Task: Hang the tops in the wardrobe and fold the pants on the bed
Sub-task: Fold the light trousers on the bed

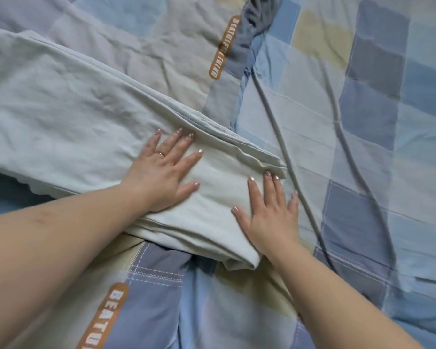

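Note:
Pale green pants [68, 117] lie flat on the bed, stretched from the upper left down to the middle, with the layers stacked and their near end folded over. My left hand [161, 172] presses flat on the cloth with fingers spread, a ring on one finger. To its right, my right hand [269, 212] lies flat on the folded end near the pants' right edge, fingers straight. Neither hand grips the fabric.
A rumpled quilt [161, 298] in blue, grey and beige checks with orange lettered labels lies under the pants. The matching checked bed sheet [363, 122] spreads to the right, with long creases running across it.

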A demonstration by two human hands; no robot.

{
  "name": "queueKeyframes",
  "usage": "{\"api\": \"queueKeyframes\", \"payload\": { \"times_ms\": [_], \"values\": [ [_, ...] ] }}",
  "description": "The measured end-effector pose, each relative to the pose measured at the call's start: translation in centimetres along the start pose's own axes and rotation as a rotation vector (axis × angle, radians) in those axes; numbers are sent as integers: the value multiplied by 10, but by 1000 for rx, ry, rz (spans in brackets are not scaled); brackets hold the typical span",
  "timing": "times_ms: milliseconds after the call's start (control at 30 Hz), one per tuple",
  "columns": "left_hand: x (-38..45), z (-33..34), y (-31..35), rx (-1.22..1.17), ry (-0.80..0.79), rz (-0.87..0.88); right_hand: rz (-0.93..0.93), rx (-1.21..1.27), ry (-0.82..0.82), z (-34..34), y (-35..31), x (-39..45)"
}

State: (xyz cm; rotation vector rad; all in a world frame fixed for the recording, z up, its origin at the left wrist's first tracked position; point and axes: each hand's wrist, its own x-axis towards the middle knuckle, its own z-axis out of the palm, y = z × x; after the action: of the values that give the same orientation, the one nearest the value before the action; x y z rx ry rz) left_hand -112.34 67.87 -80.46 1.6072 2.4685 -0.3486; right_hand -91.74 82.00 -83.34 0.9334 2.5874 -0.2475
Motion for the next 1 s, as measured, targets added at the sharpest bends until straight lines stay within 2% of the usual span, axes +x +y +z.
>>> {"api": "queueKeyframes", "payload": {
  "times_ms": [67,100,200,233,300,367,433,533,567,600,667,767,833,1000],
  "values": [
    [-2,-5,-7,29,-37,-53,67,117,-16,-6,15,-12],
    [-4,-7,-8,33,-64,-77,133,258,3,-10,19,-20],
    [-11,-18,3,-45,-123,-135,449,967,102,-16,25,-41],
    [-15,-22,11,-74,-139,-131,540,1241,63,-20,23,-45],
    [-23,-29,33,-145,-172,-84,649,1661,-130,-22,15,-50],
    [-34,-35,61,-241,-173,-2,628,1869,-354,-21,6,-59],
    [-52,-44,88,-338,-93,128,569,1979,-476,-13,-2,-68],
    [-89,-47,117,-612,151,317,591,1998,-476,-4,-6,-79],
    [-102,-46,125,-719,152,319,608,1978,-452,-3,-7,-82],
    [-113,-42,133,-813,115,273,610,1956,-429,-2,-7,-82],
    [-133,-30,149,-952,54,69,603,1936,-403,-3,-8,-84],
    [-145,-17,164,-1022,39,-195,588,1908,-357,-9,-6,-84],
    [-141,-16,171,-1051,23,-208,546,1932,-345,-11,-4,-88],
    [-120,-15,178,-1131,-53,-232,248,2034,-283,-12,-2,-117]
  ]
}}
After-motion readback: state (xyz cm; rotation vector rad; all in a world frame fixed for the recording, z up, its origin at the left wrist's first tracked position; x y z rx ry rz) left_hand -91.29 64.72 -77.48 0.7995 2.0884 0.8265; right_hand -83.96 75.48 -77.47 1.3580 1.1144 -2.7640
